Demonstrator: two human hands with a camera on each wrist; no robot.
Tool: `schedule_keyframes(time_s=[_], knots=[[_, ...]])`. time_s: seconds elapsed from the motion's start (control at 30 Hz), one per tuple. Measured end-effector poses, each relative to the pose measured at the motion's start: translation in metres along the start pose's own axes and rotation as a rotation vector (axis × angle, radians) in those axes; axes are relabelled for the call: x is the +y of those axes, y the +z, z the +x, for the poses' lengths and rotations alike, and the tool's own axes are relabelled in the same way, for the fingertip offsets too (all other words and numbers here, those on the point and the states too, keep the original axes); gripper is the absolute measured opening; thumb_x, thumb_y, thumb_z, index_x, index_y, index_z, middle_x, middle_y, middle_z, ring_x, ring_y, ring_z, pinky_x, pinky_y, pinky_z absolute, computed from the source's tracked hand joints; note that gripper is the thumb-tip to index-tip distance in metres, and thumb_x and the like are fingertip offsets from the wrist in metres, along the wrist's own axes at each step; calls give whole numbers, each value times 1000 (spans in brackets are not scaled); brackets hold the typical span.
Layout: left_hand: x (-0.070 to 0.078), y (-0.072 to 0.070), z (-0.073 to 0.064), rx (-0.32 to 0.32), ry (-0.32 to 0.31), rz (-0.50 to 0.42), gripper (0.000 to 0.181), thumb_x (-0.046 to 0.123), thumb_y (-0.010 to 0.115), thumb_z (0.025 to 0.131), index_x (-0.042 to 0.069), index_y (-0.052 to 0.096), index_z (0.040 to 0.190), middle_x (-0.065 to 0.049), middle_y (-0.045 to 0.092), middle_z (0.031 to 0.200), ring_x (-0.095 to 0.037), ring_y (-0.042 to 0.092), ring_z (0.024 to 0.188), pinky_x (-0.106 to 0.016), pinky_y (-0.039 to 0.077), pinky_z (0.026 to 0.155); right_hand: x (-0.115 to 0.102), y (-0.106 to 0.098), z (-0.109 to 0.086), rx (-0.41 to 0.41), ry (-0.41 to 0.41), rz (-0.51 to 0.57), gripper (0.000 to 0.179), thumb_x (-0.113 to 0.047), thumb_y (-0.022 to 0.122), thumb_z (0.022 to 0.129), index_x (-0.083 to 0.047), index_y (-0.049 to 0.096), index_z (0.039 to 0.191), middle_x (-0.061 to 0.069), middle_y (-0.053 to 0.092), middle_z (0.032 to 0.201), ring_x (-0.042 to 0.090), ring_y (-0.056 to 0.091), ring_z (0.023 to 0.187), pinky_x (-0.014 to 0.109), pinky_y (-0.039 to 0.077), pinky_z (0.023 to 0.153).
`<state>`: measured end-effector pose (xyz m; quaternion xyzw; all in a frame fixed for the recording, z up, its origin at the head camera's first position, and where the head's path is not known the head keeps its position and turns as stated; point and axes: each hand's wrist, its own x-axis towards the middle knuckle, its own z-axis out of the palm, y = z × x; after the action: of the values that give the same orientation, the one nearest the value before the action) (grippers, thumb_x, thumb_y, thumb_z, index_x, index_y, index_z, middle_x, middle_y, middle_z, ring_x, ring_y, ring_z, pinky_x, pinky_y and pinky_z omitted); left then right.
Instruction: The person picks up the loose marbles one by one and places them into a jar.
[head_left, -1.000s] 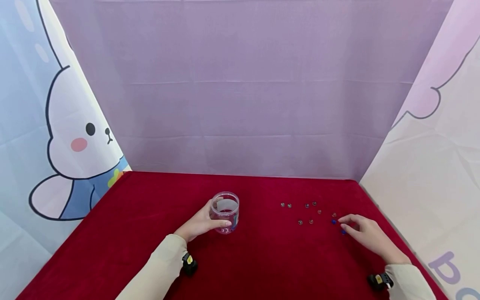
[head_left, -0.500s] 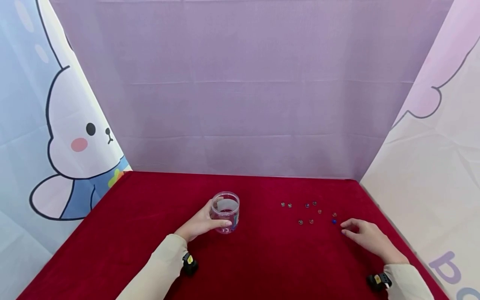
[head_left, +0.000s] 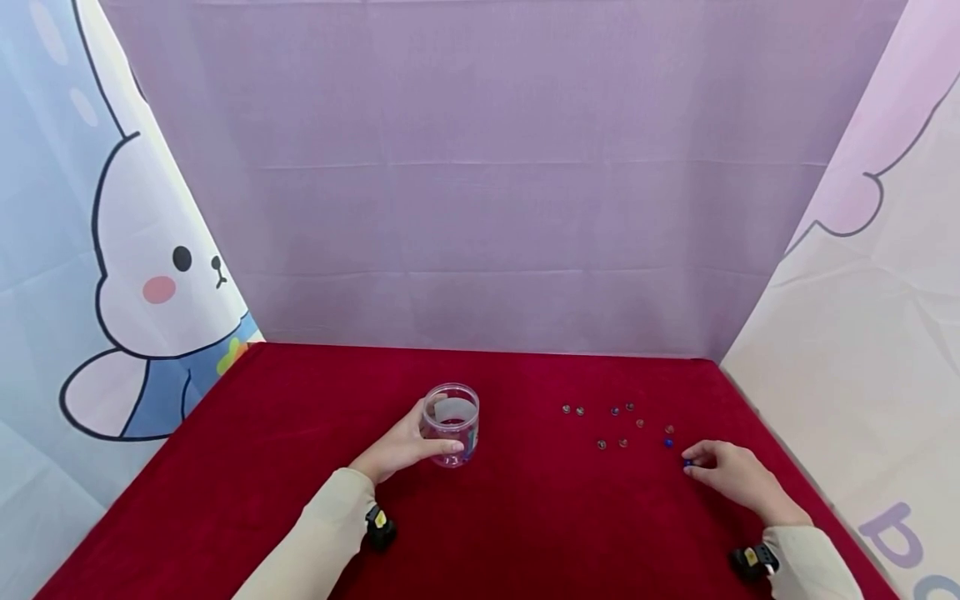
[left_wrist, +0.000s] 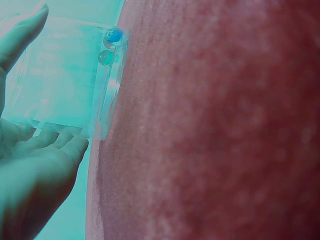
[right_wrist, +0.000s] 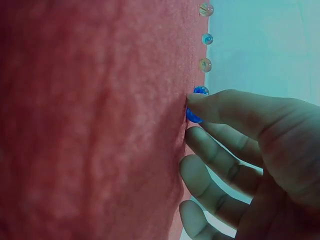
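My left hand (head_left: 408, 446) grips a clear plastic jar (head_left: 467, 408) around its side, thumb across the front. The jar stands upright and uncapped on the red cloth. In the left wrist view a blue marble (left_wrist: 114, 35) and a greenish marble (left_wrist: 105, 58) show at the bottom of the jar. At the right, my right hand (head_left: 738, 477) pinches a blue glass marble (right_wrist: 194, 116) between thumb and index finger, low at the cloth. The thumb covers part of it. The other fingers are loosely bent. Another blue marble (head_left: 668, 443) lies just beyond the fingertips.
Several small glass marbles lie scattered on the red cloth (head_left: 525, 517) between the jar and my right hand, among them a clear marble (head_left: 602, 445) and an orange-tinted marble (head_left: 669, 429). A purple curtain (head_left: 480, 183) closes off the back, with printed cloths at both sides.
My right hand has drawn slightly back toward me, with its fingertips closing around the nearer blue marble. The left hand and the jar have stayed in place.
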<state>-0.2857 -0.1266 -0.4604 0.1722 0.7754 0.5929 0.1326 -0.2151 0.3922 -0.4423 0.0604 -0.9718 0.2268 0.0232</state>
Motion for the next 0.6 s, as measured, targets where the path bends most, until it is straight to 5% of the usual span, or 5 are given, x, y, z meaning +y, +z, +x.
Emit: schedule_keyframes(time_s=[0.6], knots=[[-2,2,4,1,3,0,95,33,85,82,21,26,156,-3,48,143,-28,43,134,-54,41,106,0,-3,2,1,22,-6,15,-16,74,90,-9,73,103,-1,69,90,18,63,83,41,50,71]])
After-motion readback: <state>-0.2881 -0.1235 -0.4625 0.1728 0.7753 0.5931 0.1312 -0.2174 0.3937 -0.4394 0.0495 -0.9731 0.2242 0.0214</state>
